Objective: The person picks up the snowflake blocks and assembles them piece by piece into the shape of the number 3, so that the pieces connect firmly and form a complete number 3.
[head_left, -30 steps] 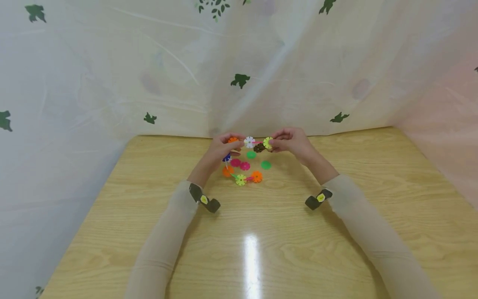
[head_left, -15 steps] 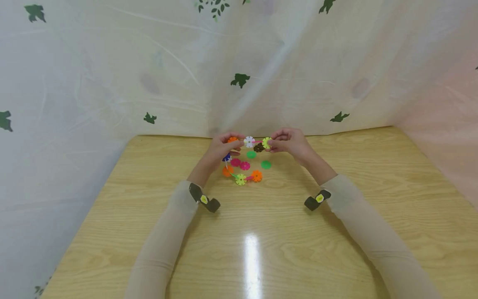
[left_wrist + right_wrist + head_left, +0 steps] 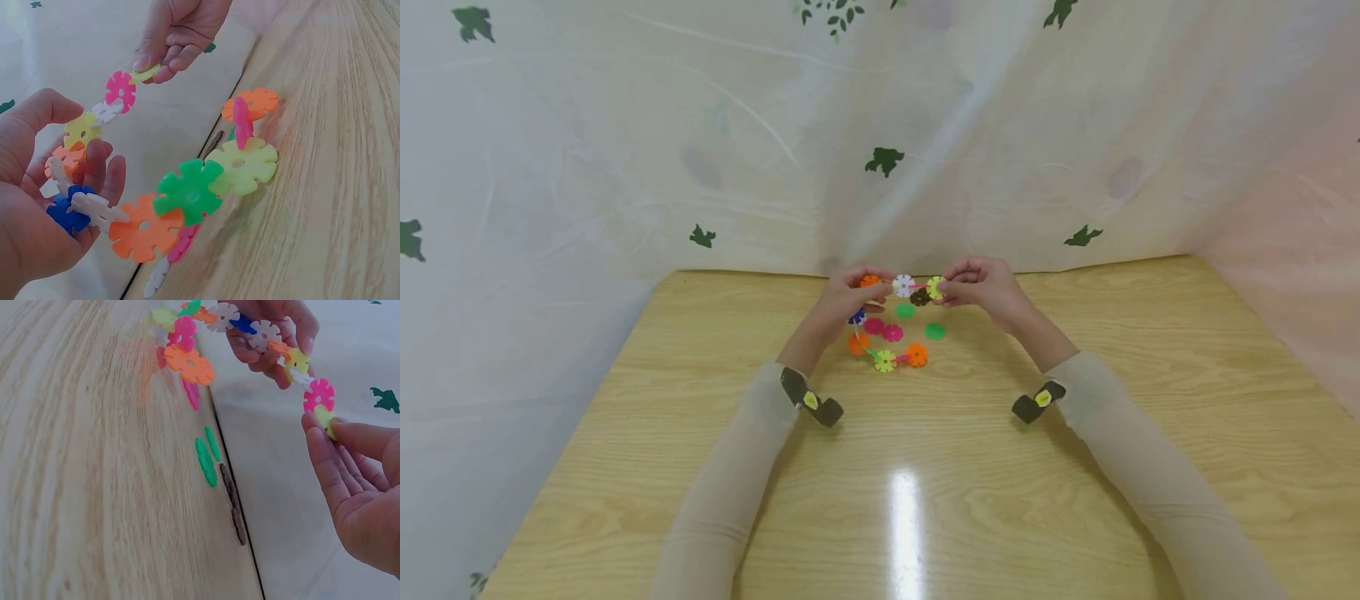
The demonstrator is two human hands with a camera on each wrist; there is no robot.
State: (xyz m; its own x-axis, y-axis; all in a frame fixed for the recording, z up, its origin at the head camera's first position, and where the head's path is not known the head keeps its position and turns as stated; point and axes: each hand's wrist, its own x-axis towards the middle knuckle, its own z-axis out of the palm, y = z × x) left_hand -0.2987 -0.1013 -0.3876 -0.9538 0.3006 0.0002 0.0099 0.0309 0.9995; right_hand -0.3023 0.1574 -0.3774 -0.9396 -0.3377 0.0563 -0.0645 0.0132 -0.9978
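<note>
A chain of interlocking flower-shaped plastic discs curves between the hands. My left hand [image 3: 37, 187] holds it around the yellow disc [image 3: 82, 130], with the orange disc [image 3: 62, 164] and blue disc [image 3: 69, 212] beside the palm. My right hand [image 3: 369, 481] pinches the yellow-green end disc [image 3: 324, 420] between thumb and fingers. That disc is slotted into a pink disc [image 3: 319, 395]. From the left hand, the chain runs down through a green disc [image 3: 189, 192] and a yellow-green disc [image 3: 242, 167] to an orange disc [image 3: 256, 103] at the other end.
Loose discs lie on the wooden table [image 3: 910, 433] under the chain: green discs [image 3: 935, 331], pink discs [image 3: 892, 333] and brown discs [image 3: 920, 297]. A pale curtain [image 3: 760, 167] with leaf shapes hangs behind the table's far edge.
</note>
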